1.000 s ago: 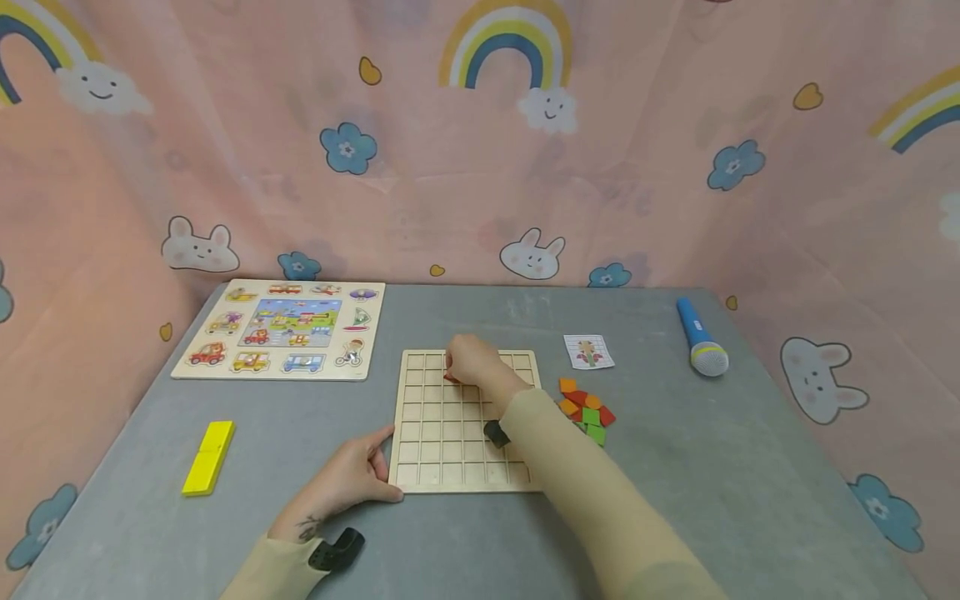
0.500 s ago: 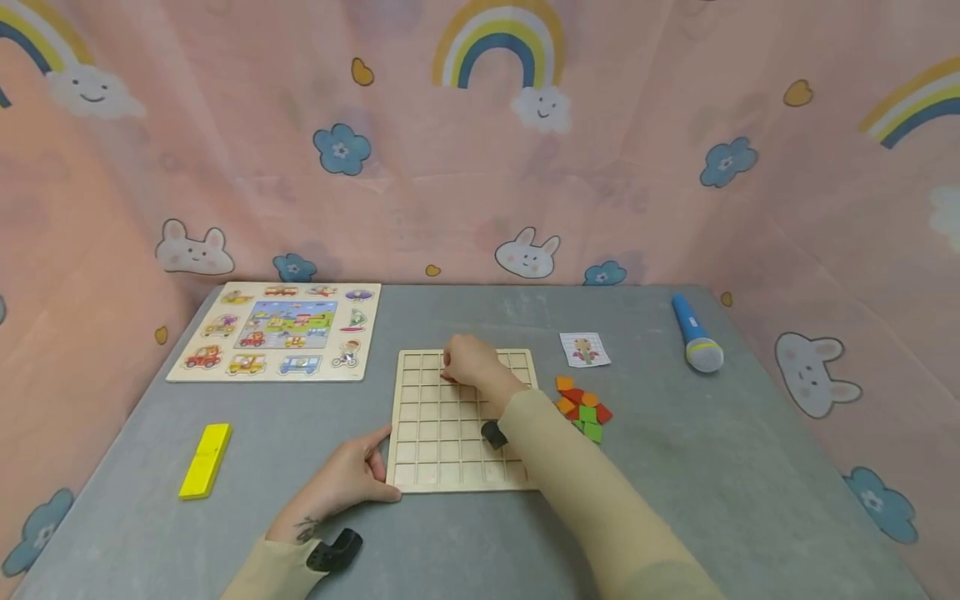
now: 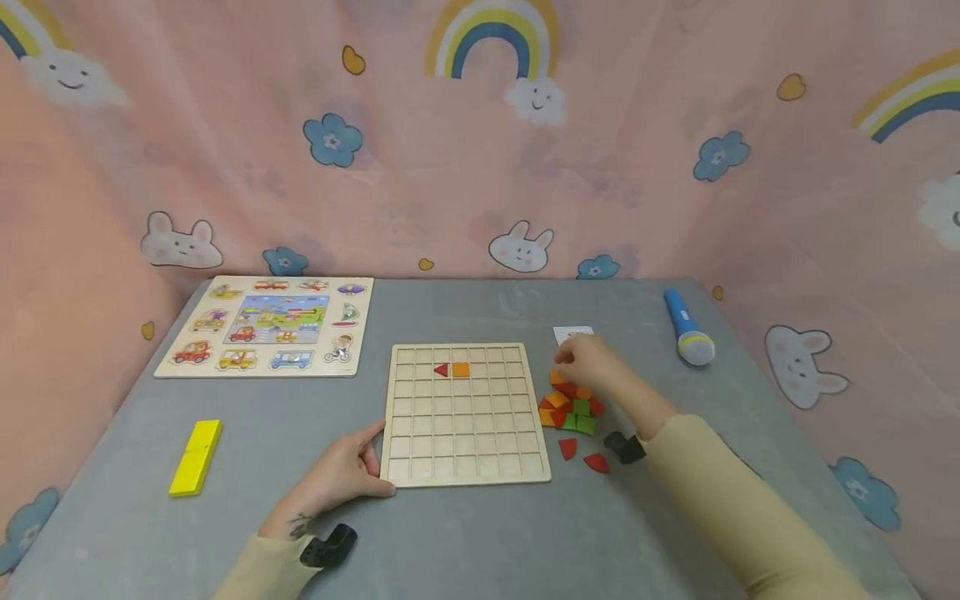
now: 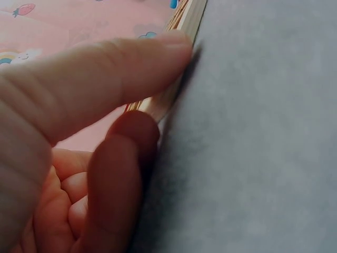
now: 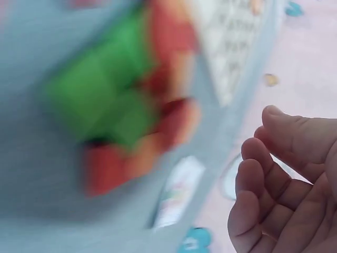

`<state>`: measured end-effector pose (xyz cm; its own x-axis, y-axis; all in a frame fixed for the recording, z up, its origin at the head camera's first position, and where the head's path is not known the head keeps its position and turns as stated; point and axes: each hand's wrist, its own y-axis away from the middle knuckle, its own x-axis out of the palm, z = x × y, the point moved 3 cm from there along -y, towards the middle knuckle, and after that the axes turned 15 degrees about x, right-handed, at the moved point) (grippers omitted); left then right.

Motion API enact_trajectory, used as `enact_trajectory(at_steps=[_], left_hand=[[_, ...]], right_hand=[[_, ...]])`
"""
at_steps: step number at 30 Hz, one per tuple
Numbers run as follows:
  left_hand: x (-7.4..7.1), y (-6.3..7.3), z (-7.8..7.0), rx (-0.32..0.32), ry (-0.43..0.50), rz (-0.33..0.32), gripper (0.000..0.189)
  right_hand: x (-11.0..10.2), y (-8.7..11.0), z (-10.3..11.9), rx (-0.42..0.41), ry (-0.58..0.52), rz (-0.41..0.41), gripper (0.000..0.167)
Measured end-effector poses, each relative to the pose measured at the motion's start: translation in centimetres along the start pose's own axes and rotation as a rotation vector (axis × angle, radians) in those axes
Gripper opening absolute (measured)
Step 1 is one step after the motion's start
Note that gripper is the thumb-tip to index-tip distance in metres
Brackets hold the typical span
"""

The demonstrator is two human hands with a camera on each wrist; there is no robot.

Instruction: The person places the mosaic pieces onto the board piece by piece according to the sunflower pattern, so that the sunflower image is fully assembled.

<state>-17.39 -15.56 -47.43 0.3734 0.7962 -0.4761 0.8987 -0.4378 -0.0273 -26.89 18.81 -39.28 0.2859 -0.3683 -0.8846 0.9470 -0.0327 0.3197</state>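
A wooden grid board (image 3: 465, 433) lies flat on the grey table. In its second row from the far side sit a red triangle (image 3: 442, 370) and an orange square (image 3: 461, 369), side by side. My left hand (image 3: 341, 475) holds the board's near left corner, thumb on the front edge and index finger against the left side. Over the far end of a pile of coloured pieces (image 3: 581, 407) hovers my right hand (image 3: 600, 371), fingers loosely bent; the right wrist view shows nothing in it. Green squares (image 5: 84, 89) and red and orange pieces are blurred there.
Behind the right hand, a pattern card (image 3: 567, 333) is partly hidden. Two red pieces (image 3: 597, 462) lie apart, nearer me. A blue microphone (image 3: 690, 329) rests far right. On the left are a vehicle puzzle board (image 3: 348, 333) and yellow blocks (image 3: 197, 458).
My right hand has left the board and swung right to the pile. The red triangle and orange square on the grid are now uncovered. The left hand stays at the board's corner.
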Motion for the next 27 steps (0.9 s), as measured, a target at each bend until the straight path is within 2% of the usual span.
enact_trajectory(at_steps=[3, 6, 12, 16, 19, 24, 27], left_hand=[[-0.2, 0.1, 0.0, -0.011, -0.005, -0.004, 0.100], [-0.2, 0.1, -0.1, -0.019, 0.000, -0.002, 0.100], [0.0, 0.0, -0.1, -0.007, 0.004, 0.003, 0.101], [-0.1, 0.0, -0.1, -0.003, -0.003, 0.001, 0.101], [-0.1, 0.0, -0.1, -0.007, -0.008, -0.001, 0.100], [-0.1, 0.0, -0.1, 0.005, -0.008, 0.008, 0.101], [-0.1, 0.0, -0.1, 0.006, -0.008, 0.007, 0.101]], right_hand=[[1.5, 0.8, -2.1, 0.021, 0.058, 0.031, 0.017], [3.1, 2.0, -3.0, 0.010, 0.076, 0.051, 0.012], [4.6, 3.5, -2.8, 0.035, 0.052, 0.002, 0.017], [4.8, 3.1, -1.5, 0.006, 0.043, -0.024, 0.013], [4.9, 2.3, -0.7, -0.041, 0.098, -0.039, 0.015], [4.9, 1.4, -0.1, -0.042, 0.197, -0.032, 0.019], [4.9, 1.2, -0.1, -0.031, 0.185, -0.021, 0.015]])
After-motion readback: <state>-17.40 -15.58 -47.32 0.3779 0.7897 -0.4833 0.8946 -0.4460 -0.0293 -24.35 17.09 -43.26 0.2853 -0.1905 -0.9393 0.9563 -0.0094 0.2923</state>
